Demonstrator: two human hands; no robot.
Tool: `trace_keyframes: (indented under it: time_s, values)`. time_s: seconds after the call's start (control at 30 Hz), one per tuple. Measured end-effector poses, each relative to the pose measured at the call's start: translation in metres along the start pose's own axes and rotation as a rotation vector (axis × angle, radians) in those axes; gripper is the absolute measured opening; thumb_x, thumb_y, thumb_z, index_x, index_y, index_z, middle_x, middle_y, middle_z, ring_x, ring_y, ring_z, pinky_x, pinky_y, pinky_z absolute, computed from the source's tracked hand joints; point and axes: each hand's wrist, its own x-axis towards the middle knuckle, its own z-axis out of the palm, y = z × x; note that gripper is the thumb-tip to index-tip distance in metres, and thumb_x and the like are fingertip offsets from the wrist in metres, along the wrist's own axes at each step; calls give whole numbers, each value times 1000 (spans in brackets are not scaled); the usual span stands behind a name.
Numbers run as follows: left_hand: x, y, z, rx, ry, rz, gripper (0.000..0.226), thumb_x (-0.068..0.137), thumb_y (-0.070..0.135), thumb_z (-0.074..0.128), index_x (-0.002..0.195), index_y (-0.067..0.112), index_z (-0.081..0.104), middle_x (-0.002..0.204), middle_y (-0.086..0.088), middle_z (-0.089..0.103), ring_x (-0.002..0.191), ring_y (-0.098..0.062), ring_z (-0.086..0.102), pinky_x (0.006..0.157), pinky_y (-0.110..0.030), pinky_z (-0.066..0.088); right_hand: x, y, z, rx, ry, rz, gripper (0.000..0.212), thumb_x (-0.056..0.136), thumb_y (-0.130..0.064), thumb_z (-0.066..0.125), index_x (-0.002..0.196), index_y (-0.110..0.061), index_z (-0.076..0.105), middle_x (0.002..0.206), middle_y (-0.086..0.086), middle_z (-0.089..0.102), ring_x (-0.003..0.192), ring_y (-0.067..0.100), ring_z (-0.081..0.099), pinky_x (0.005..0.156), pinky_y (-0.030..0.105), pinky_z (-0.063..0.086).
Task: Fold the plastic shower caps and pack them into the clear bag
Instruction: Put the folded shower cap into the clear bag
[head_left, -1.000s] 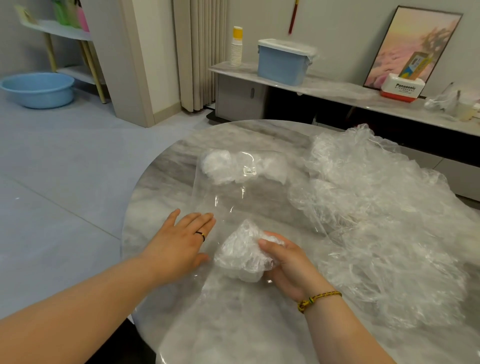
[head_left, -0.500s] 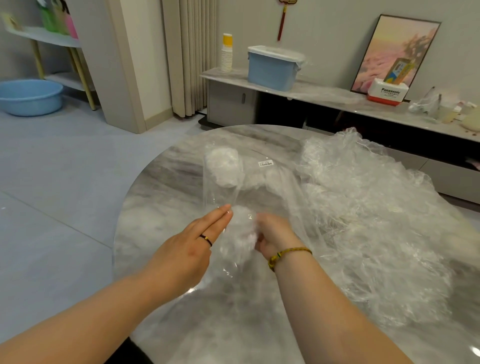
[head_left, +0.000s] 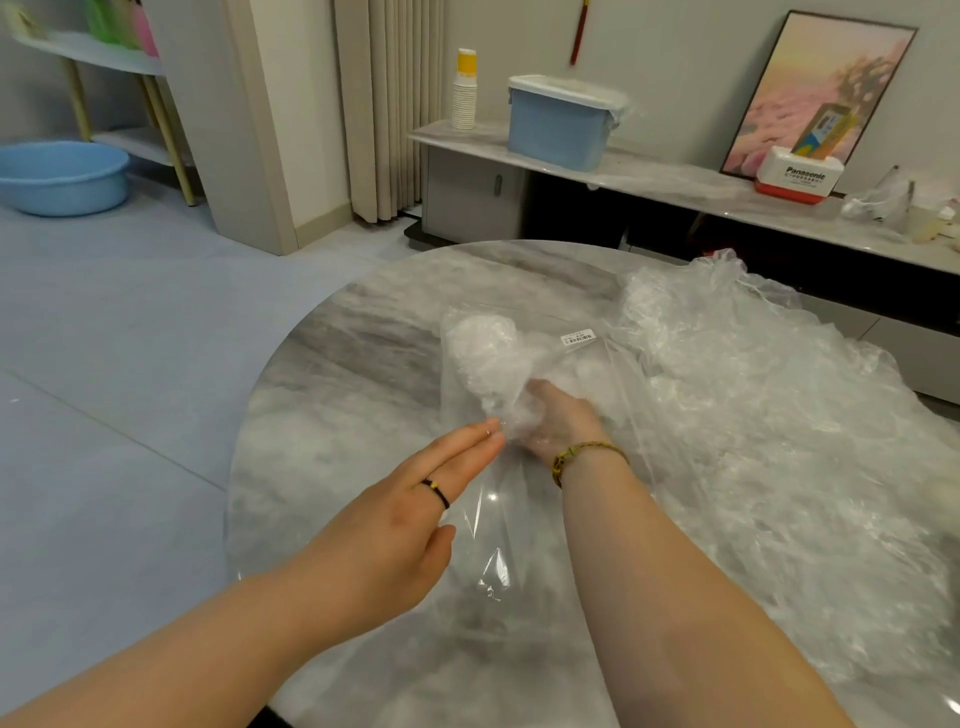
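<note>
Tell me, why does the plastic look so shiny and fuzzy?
Head view: room light bounces off the clear bag, leaving small white glints near its mouth; head view: the pile of shower caps towards the right edge is smeared by blur; head view: the wide lens seems to tilt the curtain.
</note>
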Motion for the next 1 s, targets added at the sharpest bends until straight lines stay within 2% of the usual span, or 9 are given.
trace_keyframes:
  time_s: [0.1, 0.17, 0.27, 0.4, 0.47, 0.57, 0.7, 0.8, 1.0]
  values:
    - [1, -5, 1, 23, 15, 13, 64, 78, 35, 27, 132, 55, -2, 139, 48, -5, 128, 18, 19, 85, 7, 26, 13, -5, 1, -103, 170, -31, 12, 89, -4, 46, 78, -8, 45, 68, 3, 43, 53, 15, 41, 43, 21, 36]
    - [2, -6, 2, -1, 19, -1, 71, 81, 26, 34, 129, 58, -7, 137, 49, -7, 129, 17, 18, 84, 7, 27, 16, -12, 2, 190, 258, -87, 12, 88, 1, 42, 98, -4, 47, 67, 4, 42, 49, 16, 39, 35, 16, 36]
    - [2, -4, 2, -23, 4, -16, 80, 78, 16, 39, 128, 60, -6, 138, 48, -5, 129, 17, 18, 85, 7, 26, 24, -20, -2, 552, 287, -160, 43, 88, 10, 39, 130, -1, 36, 68, 6, 39, 44, 16, 43, 28, 13, 36]
    - [3, -8, 1, 26, 22, -14, 81, 78, 13, 42, 132, 57, 1, 140, 46, -1, 127, 14, 25, 84, 7, 28, 41, -21, -4, 80, 247, -135, 41, 97, -11, 41, 135, 4, 39, 66, 0, 54, 40, 6, 50, 32, 10, 38]
    - [4, -11, 0, 19, 35, -35, 82, 78, 16, 40, 130, 61, -5, 138, 49, -5, 127, 13, 23, 84, 7, 28, 46, -23, 2, -126, 300, -179, 48, 94, -21, 51, 133, 2, 37, 89, 10, 65, 60, 16, 58, 57, 22, 48]
    - [6, -12, 1, 7, 35, -37, 82, 78, 17, 39, 128, 61, -8, 137, 50, -7, 125, 16, 23, 83, 7, 27, 53, -24, 4, -468, 395, -264, 66, 90, -34, 57, 136, 2, 27, 130, 17, 50, 114, 30, 52, 92, 33, 39]
    - [7, -8, 0, 0, 1, -44, 83, 77, 15, 40, 131, 59, -4, 137, 50, -5, 112, 16, 31, 82, 9, 26, 50, -22, 0, -621, 490, -230, 69, 91, -50, 45, 137, -2, 30, 136, 16, 45, 123, 33, 45, 93, 36, 38]
    - [10, -8, 1, 109, 42, -3, 86, 72, 7, 48, 140, 45, 13, 142, 44, 0, 106, 13, 30, 78, 14, 20, 42, -17, -2, -532, 553, -260, 73, 91, -43, 49, 144, -3, 18, 145, 17, 31, 131, 32, 34, 103, 38, 31]
    - [13, -4, 3, 251, 64, 1, 84, 60, 4, 57, 139, 21, 32, 147, 36, 3, 106, -2, 36, 74, 17, 10, 18, 16, 1, -857, 551, -587, 71, 95, -27, 48, 148, -15, 3, 155, 10, -1, 143, 24, 1, 115, 32, 5]
